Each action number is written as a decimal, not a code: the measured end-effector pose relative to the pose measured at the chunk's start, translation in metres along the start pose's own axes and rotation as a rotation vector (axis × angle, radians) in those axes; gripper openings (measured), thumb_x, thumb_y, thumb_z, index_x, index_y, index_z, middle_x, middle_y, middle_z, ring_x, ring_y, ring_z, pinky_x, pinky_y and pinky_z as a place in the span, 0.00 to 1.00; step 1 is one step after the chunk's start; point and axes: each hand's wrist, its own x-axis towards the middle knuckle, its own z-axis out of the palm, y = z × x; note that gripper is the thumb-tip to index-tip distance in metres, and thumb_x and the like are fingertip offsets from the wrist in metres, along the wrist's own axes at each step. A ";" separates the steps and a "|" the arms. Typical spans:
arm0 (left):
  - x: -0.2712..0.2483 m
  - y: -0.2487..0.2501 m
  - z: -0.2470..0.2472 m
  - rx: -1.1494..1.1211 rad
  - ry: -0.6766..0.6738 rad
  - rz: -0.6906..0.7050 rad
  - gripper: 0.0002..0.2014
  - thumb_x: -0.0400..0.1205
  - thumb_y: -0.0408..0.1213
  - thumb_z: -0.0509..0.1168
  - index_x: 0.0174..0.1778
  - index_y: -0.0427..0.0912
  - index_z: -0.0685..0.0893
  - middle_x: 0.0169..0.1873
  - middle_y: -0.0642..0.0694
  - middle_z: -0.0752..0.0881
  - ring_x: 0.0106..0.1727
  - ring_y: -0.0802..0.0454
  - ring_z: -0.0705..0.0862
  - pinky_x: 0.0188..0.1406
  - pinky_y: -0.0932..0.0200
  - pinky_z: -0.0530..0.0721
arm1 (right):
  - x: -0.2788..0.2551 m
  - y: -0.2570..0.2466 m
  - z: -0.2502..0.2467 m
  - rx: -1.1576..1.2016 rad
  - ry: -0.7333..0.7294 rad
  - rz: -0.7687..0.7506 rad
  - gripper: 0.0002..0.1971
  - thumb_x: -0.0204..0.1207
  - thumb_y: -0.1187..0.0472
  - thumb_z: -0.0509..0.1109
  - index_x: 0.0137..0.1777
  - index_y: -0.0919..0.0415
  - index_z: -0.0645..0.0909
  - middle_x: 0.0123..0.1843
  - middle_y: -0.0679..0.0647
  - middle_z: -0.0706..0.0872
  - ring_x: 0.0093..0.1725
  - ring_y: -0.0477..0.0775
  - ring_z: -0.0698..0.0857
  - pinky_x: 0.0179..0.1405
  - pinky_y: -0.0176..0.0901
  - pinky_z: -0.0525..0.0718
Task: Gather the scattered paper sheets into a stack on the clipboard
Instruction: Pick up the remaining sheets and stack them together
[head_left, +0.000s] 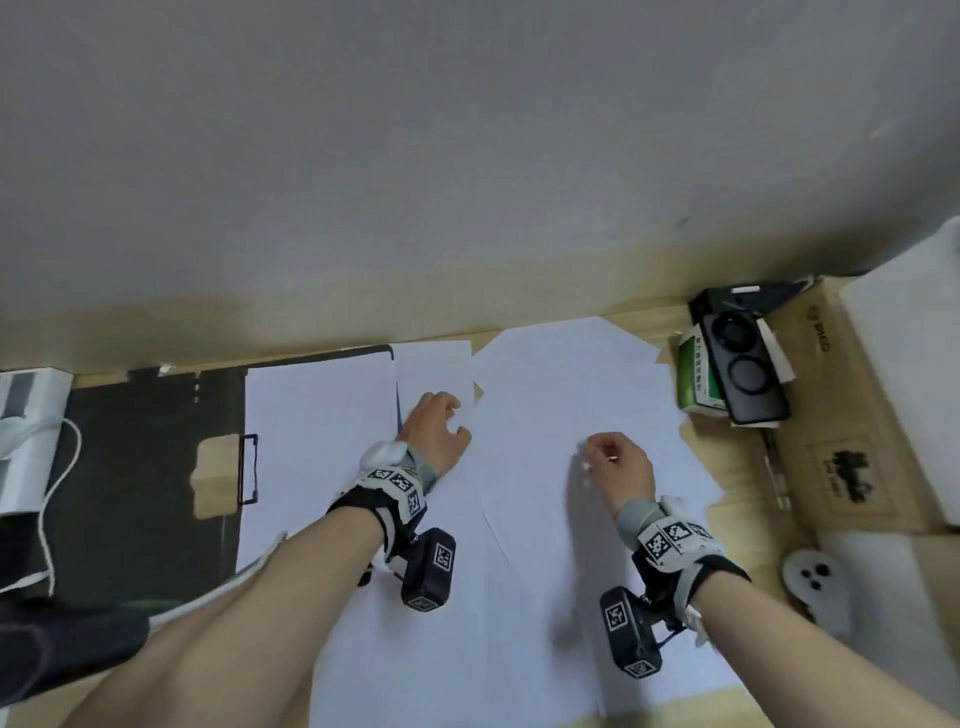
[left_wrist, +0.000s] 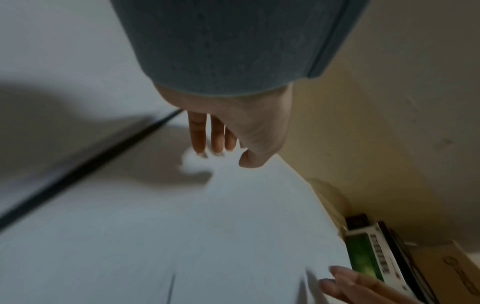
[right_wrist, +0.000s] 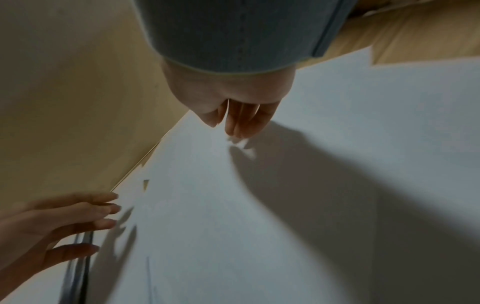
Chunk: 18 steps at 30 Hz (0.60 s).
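Both forearms reach forward over a wooden table (head_left: 737, 467) spread with white paper sheets (head_left: 545, 395). The left hand (head_left: 435, 429) is extended palm-down over the sheets just right of the black clipboard (head_left: 156, 467), which lies on the left of the table with one sheet (head_left: 317, 431) already on it. In the left wrist view its fingers (left_wrist: 198, 133) are straight and slightly spread, the thumb apart from them, their tips at the paper surface; whether they actually touch cannot be told through the blur. It holds nothing.

The right hand (head_left: 621, 462) is poised above the middle of the large overlapping sheets, wrist raised and fingers pointing down. In the right wrist view its fingers (right_wrist: 241, 117) are drawn close together with the thumb beside them, tips just above the paper; nothing is held.

A green box (head_left: 696, 374) and a black phone (head_left: 743, 364) lie at the far right edge of the sheets, beside a cardboard box (head_left: 841, 457).
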 end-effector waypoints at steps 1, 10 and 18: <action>-0.001 0.008 0.012 0.016 -0.031 0.000 0.21 0.77 0.40 0.65 0.67 0.42 0.75 0.61 0.46 0.77 0.61 0.48 0.80 0.60 0.56 0.78 | 0.001 0.008 -0.012 -0.030 0.031 0.009 0.04 0.76 0.58 0.73 0.48 0.56 0.85 0.45 0.52 0.89 0.46 0.59 0.89 0.51 0.54 0.87; -0.006 0.034 0.070 0.265 0.024 -0.065 0.35 0.72 0.47 0.68 0.75 0.45 0.66 0.71 0.44 0.67 0.72 0.42 0.66 0.67 0.47 0.75 | 0.009 0.052 -0.070 -0.178 0.318 0.284 0.37 0.64 0.56 0.82 0.72 0.67 0.72 0.73 0.65 0.72 0.74 0.67 0.68 0.71 0.54 0.67; 0.008 0.049 0.077 0.210 0.017 -0.233 0.30 0.70 0.43 0.69 0.69 0.44 0.70 0.57 0.46 0.82 0.64 0.44 0.74 0.57 0.51 0.78 | 0.022 0.063 -0.080 -0.243 0.130 0.374 0.31 0.60 0.47 0.80 0.61 0.56 0.75 0.61 0.60 0.79 0.52 0.60 0.75 0.51 0.48 0.76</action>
